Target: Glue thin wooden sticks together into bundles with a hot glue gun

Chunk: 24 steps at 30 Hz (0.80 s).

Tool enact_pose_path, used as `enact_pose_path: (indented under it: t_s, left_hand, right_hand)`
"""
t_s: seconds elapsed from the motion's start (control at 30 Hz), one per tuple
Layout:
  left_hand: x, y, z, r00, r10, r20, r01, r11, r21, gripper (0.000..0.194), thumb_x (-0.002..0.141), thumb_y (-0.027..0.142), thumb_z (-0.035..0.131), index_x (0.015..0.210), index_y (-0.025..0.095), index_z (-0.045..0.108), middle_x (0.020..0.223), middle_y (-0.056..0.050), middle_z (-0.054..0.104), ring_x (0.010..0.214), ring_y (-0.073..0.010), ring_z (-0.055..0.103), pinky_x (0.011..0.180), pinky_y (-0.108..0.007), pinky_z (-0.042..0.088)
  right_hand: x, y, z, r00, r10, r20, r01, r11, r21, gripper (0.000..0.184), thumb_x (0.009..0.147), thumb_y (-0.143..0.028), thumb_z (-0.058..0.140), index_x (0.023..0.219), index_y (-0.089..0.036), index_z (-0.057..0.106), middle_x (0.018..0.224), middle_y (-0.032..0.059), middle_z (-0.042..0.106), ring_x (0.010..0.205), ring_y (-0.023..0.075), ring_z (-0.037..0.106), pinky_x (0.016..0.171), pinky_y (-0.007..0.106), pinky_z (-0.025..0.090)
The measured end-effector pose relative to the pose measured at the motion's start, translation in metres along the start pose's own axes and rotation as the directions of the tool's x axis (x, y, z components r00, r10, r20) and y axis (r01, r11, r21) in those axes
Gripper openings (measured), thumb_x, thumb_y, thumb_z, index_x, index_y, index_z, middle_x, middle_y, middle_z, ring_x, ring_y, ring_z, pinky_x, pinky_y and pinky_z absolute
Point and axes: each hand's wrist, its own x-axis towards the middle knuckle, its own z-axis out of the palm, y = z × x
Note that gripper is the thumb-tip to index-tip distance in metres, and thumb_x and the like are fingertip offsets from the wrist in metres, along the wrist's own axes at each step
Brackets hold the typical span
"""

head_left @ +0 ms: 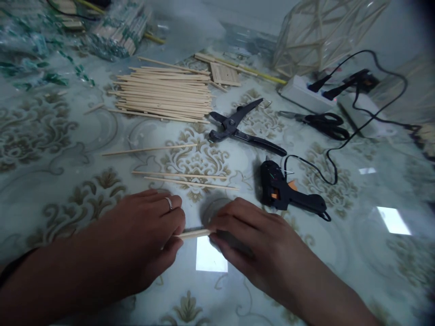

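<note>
Between my two hands runs a short length of pale wooden sticks, low over the table near its front; whether it is one stick or a few pressed together I cannot tell. My left hand, with a ring on one finger, is closed around the left end. At the right end, my right hand pinches it between thumb and fingers. Just beyond lie two loose thin sticks, roughly side by side, and farther back another single stick. To the right of my right hand rests a black glue gun with an orange trigger.
Behind lie a pile of wooden sticks, black pliers-like cutters and black-handled scissors. A white power strip has cords trailing right. Bagged sticks sit back left; a stick-built frame stands back right. The cloth is patterned.
</note>
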Motion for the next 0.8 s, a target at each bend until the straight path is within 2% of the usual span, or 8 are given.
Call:
enact_pose_path:
  t_s: [0.13,0.23,0.4,0.5,0.63,0.7,0.8]
  left_hand:
    - [0.001,0.001,0.001,1.0,0.005,-0.017,-0.004,1.0,0.021,0.024,0.089,0.004,0.063,0.094,0.026,0.059,0.092,0.003,0.071,0.083,-0.0206,0.067,0.078,-0.038,0.047]
    - [0.0,0.001,0.001,1.0,0.004,-0.013,-0.004,1.0,0.005,0.022,0.092,0.005,0.062,0.097,0.027,0.059,0.097,0.003,0.072,0.089,-0.0208,0.068,0.083,-0.039,0.049]
    - [-0.004,-0.001,0.01,0.996,-0.002,-0.088,-0.001,1.0,-0.031,0.022,0.099,0.005,0.055,0.094,0.027,0.052,0.096,0.004,0.067,0.089,-0.0198,0.064,0.08,-0.039,0.046]
    - [-0.005,-0.002,0.011,0.994,0.037,-0.106,-0.037,0.999,-0.005,0.024,0.102,0.003,0.054,0.097,0.027,0.054,0.097,0.003,0.068,0.09,-0.0196,0.065,0.082,-0.039,0.049]
    - [-0.005,0.002,-0.002,0.977,0.139,-0.164,-0.128,0.989,0.077,0.026,0.114,0.004,0.048,0.104,0.024,0.06,0.099,0.004,0.076,0.086,-0.018,0.07,0.086,-0.039,0.056]
    - [-0.006,0.007,-0.011,0.965,0.149,-0.216,-0.14,0.989,0.056,0.031,0.112,0.0,0.043,0.105,0.024,0.061,0.103,0.003,0.08,0.089,-0.0173,0.074,0.086,-0.038,0.058]
    - [-0.009,0.012,-0.02,0.954,0.217,-0.206,-0.204,0.976,0.08,0.038,0.102,-0.004,0.042,0.11,0.024,0.067,0.111,0.003,0.085,0.096,-0.0186,0.078,0.09,-0.038,0.062]
  right_hand:
    - [0.0,-0.001,-0.002,0.999,0.024,0.039,-0.026,0.998,0.056,0.017,0.105,-0.007,0.069,0.11,-0.022,0.073,0.103,0.0028,0.077,0.09,0.0222,0.079,0.073,0.034,0.064]
    - [0.0,0.0,-0.002,0.998,0.05,0.046,-0.053,0.996,0.075,0.02,0.101,-0.004,0.07,0.111,-0.022,0.072,0.104,0.003,0.076,0.09,0.0217,0.078,0.074,0.033,0.063]
    - [-0.001,0.001,0.0,0.999,0.029,0.021,-0.031,0.996,0.079,0.02,0.103,-0.003,0.068,0.111,-0.021,0.07,0.102,0.0017,0.077,0.088,0.0198,0.078,0.075,0.032,0.062]
    - [-0.001,-0.001,-0.002,0.999,0.037,0.0,-0.037,0.996,0.082,0.019,0.106,-0.004,0.068,0.111,-0.023,0.068,0.1,0.0009,0.077,0.088,0.019,0.078,0.076,0.03,0.062]
    - [-0.001,-0.004,-0.007,0.996,0.05,-0.073,-0.044,0.996,0.083,0.016,0.111,-0.011,0.073,0.12,-0.024,0.068,0.107,0.0006,0.078,0.097,0.0185,0.08,0.085,0.028,0.063]
    - [-0.002,-0.006,-0.009,0.992,0.043,-0.118,-0.031,0.994,0.107,0.013,0.113,-0.017,0.076,0.12,-0.025,0.068,0.107,-0.0007,0.079,0.096,0.0163,0.08,0.085,0.026,0.063]
    - [-0.003,-0.009,-0.011,0.983,0.01,-0.182,0.017,0.989,0.146,0.011,0.114,-0.02,0.077,0.117,-0.026,0.068,0.099,-0.0028,0.08,0.086,0.0144,0.077,0.079,0.026,0.062]
